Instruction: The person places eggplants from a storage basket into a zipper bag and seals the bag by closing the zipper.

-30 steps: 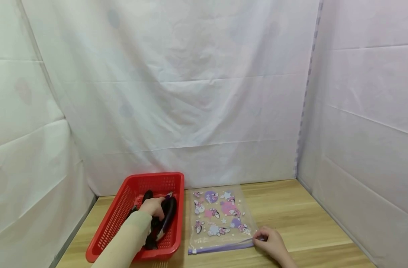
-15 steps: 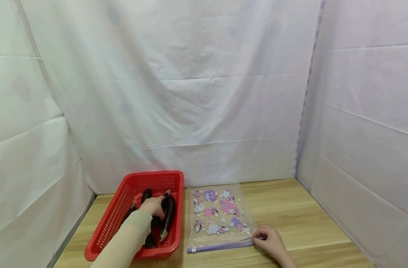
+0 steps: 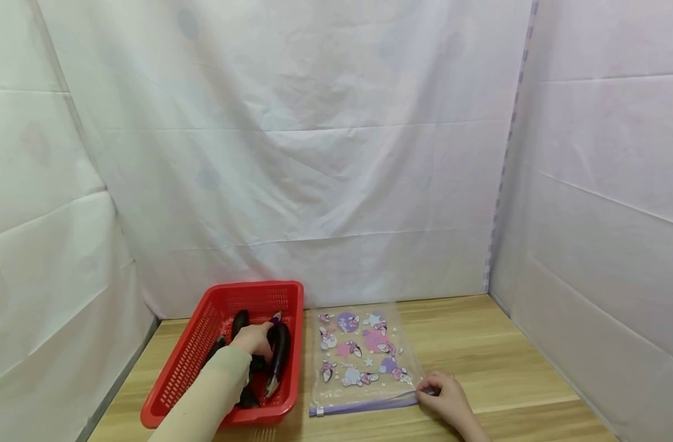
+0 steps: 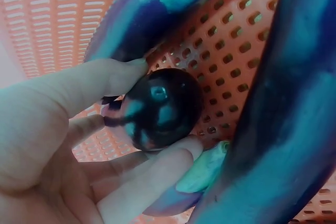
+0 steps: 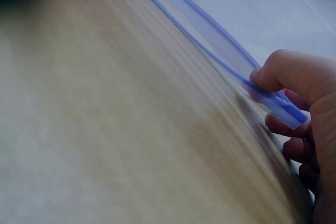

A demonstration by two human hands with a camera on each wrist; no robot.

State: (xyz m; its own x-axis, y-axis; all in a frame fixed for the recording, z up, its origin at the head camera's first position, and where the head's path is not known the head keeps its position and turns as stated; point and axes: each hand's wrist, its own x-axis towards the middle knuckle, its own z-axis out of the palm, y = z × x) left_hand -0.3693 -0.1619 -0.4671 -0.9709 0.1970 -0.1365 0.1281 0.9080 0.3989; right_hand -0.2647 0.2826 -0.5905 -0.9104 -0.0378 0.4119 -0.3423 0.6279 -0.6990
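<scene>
My left hand (image 3: 253, 341) is down inside a red plastic basket (image 3: 297, 368). In the left wrist view its thumb and fingers lie on opposite sides of a dark, glossy eggplant (image 4: 165, 107), gripping it end-on. Beside it a long eggplant (image 3: 281, 350) leans along the basket's right side, and other eggplants lie partly under the hand. On the table to the right, my right hand (image 3: 445, 396) pinches the corner of a clear zip bag (image 3: 338, 393) printed with cartoon figures. The bag lies flat, its purple zip edge (image 5: 202, 35) towards me, with the lips slightly parted near the fingers.
A white slider (image 3: 320, 412) sits at the left end of the zip edge. The wooden table (image 3: 480, 344) reaches back to white cloth walls (image 3: 336, 184) at the rear and both sides. The basket stands just left of the bag.
The long eggplant at the basket's right side has shifted slightly and lies a little straighter. My left hand stays in the basket; the right hand keeps its pinch on the bag.
</scene>
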